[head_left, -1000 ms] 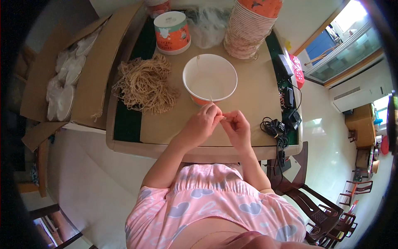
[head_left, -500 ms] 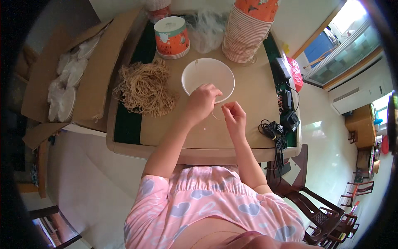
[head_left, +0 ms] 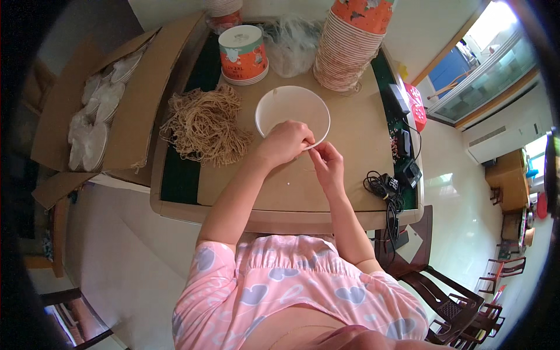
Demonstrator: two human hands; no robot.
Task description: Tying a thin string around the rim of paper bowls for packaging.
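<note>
A white-lined paper bucket (head_left: 289,105) stands mouth up on the table in front of me. My left hand (head_left: 286,142) curls over its near rim, fingers closed at the edge; their tips are partly hidden. Just outside that rim, my right hand (head_left: 328,162) pinches a thin beige cord, of which only a faint short bit shows below the fingers. The two hands' fingertips nearly meet at the rim. Left of the bucket lies a loose heap of beige cords (head_left: 207,125).
Behind stand an upturned orange bucket (head_left: 242,58), a clear plastic bag (head_left: 289,49) and a tall stack of nested buckets (head_left: 350,49). An open cardboard box (head_left: 125,111) with white wrapped pieces is at left. Black cables and adapters (head_left: 385,185) lie along the right table edge.
Both hands have drawn closer together at the bucket's near rim. The cord loop that hung between them has shrunk almost out of sight. My left hand sits slightly lower.
</note>
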